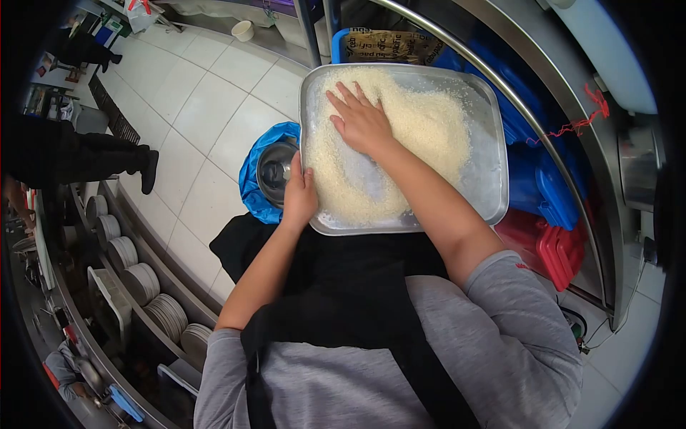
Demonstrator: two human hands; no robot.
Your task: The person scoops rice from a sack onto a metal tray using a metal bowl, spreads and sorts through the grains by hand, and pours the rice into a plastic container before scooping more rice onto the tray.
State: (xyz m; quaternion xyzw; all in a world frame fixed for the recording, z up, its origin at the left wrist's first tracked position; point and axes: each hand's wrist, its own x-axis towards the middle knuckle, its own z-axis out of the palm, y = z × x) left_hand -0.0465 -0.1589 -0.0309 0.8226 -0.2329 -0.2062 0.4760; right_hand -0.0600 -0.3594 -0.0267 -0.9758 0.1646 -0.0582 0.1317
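A rectangular metal tray (491, 187) lies before me, holding a wide layer of pale grains (429, 125) that look like uncooked rice. My left hand (301, 194) grips the tray's left edge, thumb on the rim and the other fingers mostly hidden. Spread flat, my right hand (363, 123) rests on the grains in the tray's upper left part. A patch of bare metal shows in the middle of the layer. Just left of the tray, a round metal bowl (274, 174) sits in a blue plastic bag (250, 179).
Blue bins (532, 179) and red lids (556, 250) stand right of the tray under a curved metal rail (525, 93). Stacked plates (139, 282) line a shelf at left. Another person's leg (107, 157) stands on the tiled floor (214, 114).
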